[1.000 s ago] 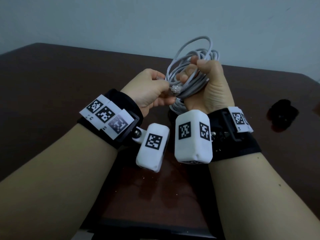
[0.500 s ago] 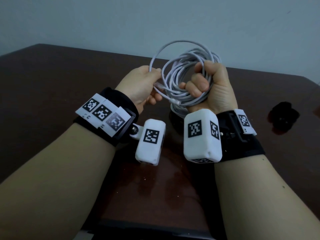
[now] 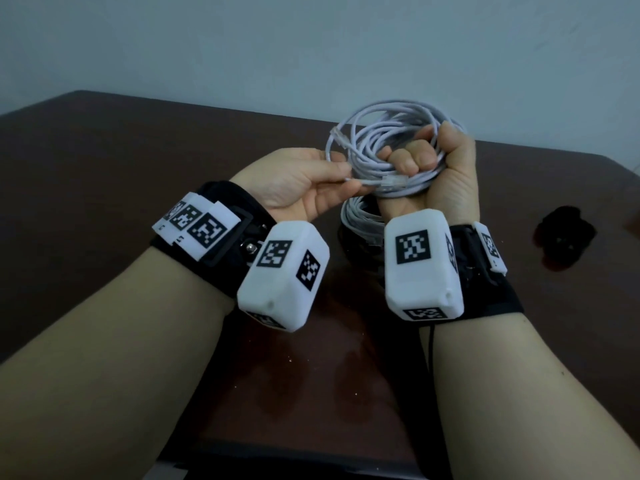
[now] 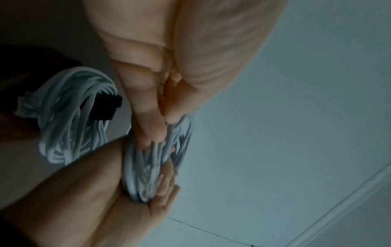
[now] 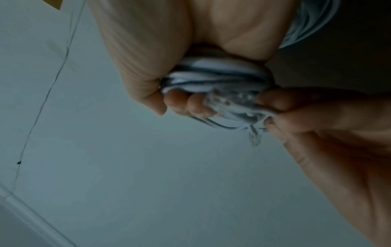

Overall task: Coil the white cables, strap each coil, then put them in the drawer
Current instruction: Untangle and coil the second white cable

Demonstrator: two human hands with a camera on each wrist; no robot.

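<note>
My right hand [image 3: 436,168] is raised above the table in a fist, gripping a coil of white cable [image 3: 388,123]. My left hand [image 3: 311,181] pinches the loose tail of that cable just behind its clear plug [image 3: 391,183]. The other plug [image 3: 337,135] sticks out at the coil's left. In the right wrist view my fingers [image 5: 180,103] wrap the bundled strands [image 5: 211,75], and the left fingertips [image 5: 296,113] hold the plug end [image 5: 232,103]. A second white coil [image 4: 69,113] lies on the table below, bound by a black strap [image 4: 105,108].
The dark brown table [image 3: 138,168] stretches left and back to a pale wall. A small black object [image 3: 564,244] lies on the table at the right. The second coil [image 3: 360,220] sits under my hands, mostly hidden by the wrist cameras.
My left hand carried a loop up over the coil, then dropped back and now pinches the tail near the plug. The right fist kept its grip and turned slightly.
</note>
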